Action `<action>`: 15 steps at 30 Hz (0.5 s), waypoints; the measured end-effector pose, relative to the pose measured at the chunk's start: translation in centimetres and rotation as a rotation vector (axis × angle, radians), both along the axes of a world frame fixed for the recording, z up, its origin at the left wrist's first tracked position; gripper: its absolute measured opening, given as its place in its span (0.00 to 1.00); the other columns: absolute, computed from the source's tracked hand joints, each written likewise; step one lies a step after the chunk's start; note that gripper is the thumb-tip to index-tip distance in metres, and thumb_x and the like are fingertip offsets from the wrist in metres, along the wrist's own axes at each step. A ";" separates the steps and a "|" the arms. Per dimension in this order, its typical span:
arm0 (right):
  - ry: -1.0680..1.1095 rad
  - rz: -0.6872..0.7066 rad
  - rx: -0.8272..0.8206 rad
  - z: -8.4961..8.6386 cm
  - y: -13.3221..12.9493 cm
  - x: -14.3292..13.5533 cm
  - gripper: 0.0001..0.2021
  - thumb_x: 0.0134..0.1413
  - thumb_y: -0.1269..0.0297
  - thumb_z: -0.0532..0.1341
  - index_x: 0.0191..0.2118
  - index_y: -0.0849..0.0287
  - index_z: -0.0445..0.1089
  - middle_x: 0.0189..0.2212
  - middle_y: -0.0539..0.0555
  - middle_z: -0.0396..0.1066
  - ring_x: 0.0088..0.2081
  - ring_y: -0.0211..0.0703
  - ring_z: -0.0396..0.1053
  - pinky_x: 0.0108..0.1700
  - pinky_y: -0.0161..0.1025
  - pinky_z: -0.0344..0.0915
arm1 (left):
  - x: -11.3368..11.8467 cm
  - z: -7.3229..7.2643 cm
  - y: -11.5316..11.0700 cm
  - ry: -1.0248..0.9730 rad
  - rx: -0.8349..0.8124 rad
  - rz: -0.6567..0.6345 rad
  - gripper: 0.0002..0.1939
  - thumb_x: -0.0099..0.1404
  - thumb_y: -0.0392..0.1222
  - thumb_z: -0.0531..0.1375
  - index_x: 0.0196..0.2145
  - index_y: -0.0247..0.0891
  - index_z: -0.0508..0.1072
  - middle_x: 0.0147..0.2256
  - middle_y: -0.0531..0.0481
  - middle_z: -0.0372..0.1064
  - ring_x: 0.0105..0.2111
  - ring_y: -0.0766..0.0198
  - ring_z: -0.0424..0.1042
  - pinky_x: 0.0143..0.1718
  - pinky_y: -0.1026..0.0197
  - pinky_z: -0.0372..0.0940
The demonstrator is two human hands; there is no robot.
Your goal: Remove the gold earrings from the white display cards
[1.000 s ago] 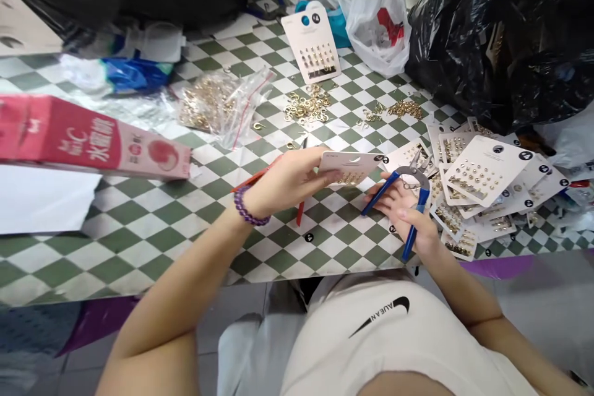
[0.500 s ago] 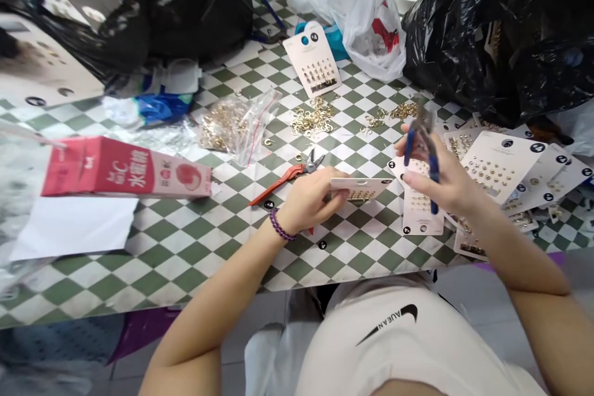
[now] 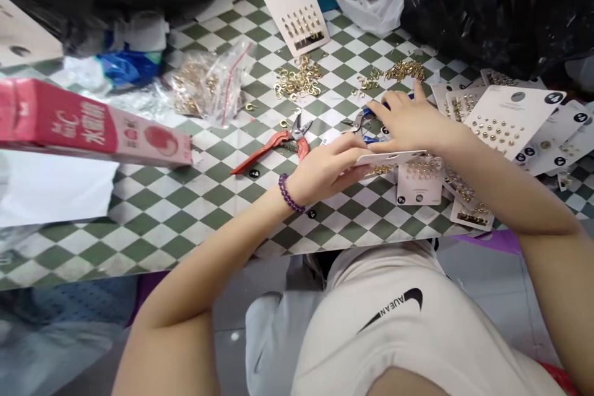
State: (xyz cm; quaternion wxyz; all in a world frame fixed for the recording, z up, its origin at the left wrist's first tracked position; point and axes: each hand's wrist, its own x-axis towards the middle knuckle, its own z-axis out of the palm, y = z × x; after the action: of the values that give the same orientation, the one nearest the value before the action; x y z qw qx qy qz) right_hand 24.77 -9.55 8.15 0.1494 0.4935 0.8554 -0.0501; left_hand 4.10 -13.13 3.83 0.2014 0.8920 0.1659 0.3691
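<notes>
My left hand [image 3: 331, 167], with a purple bead bracelet at the wrist, grips a white earring card [image 3: 396, 157] seen nearly edge-on. Gold pieces show below the card's upper edge. My right hand [image 3: 413, 120] is over blue-handled pliers [image 3: 356, 122] on the table, its fingers spread and stretched out; the hand partly hides the pliers. Just beyond its fingertips lies a heap of small gold pieces [image 3: 406, 70]. Orange-handled pliers [image 3: 273, 147] lie open left of my left hand. Gold clasp-like hooks [image 3: 297, 79] are piled farther back.
Stacked earring cards [image 3: 515, 117] spread on the right, and another card [image 3: 294, 9] lies at the back. A zip bag [image 3: 204, 83] of gold parts and a pink drink carton [image 3: 93, 127] are on the left. Black plastic bags [image 3: 464, 18] stand behind.
My right hand has lowered the blue-handled pliers to the table and spread its fingers over them. My left hand still holds the card. The view has shifted, so the table appears higher.
</notes>
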 end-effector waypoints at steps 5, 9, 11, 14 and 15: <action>0.261 -0.009 0.008 1.6 1.8 -1.8 0.23 0.61 0.55 0.53 0.58 0.61 0.62 0.56 0.62 0.60 0.59 0.56 0.55 0.61 0.55 0.48 | -0.7 0.2 -0.2 -0.146 -0.085 0.045 0.05 0.67 0.36 0.53 0.39 0.36 0.68 0.35 0.47 0.67 0.33 0.68 0.68 0.32 0.67 0.67; 0.475 0.157 -0.087 0.8 4.4 -6.8 0.16 0.63 0.65 0.52 0.54 0.60 0.66 0.49 0.56 0.66 0.50 0.45 0.64 0.49 0.40 0.59 | -1.5 1.0 -1.1 -0.107 -0.291 -0.008 0.06 0.68 0.38 0.53 0.36 0.36 0.69 0.33 0.49 0.66 0.31 0.69 0.68 0.31 0.68 0.66; 0.437 0.263 -0.120 -0.1 5.4 -9.3 0.14 0.62 0.67 0.54 0.51 0.59 0.69 0.47 0.55 0.68 0.48 0.44 0.65 0.44 0.38 0.58 | -1.5 1.3 -1.3 -0.109 -0.361 -0.012 0.08 0.69 0.40 0.52 0.35 0.36 0.69 0.31 0.50 0.66 0.30 0.69 0.67 0.30 0.68 0.66; 0.354 0.357 -0.115 -1.1 6.1 -12.1 0.12 0.62 0.67 0.55 0.49 0.59 0.70 0.46 0.56 0.68 0.47 0.45 0.66 0.38 0.36 0.55 | -1.3 1.2 -1.4 -0.132 -0.427 0.033 0.10 0.69 0.41 0.52 0.34 0.35 0.69 0.28 0.52 0.63 0.26 0.70 0.63 0.27 0.68 0.63; 0.335 0.377 -0.120 -1.3 6.2 -12.6 0.12 0.62 0.67 0.55 0.48 0.59 0.71 0.45 0.56 0.68 0.46 0.45 0.66 0.37 0.36 0.54 | -1.3 1.1 -1.4 -0.132 -0.444 0.049 0.10 0.69 0.41 0.52 0.34 0.35 0.69 0.27 0.52 0.63 0.26 0.71 0.62 0.26 0.69 0.61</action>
State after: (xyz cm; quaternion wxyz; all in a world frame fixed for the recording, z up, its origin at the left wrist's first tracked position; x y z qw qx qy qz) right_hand 12.12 -3.37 6.87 0.0411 0.3006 0.9405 -0.1531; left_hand 2.81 -14.48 4.88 0.3941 0.7954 0.2509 0.3861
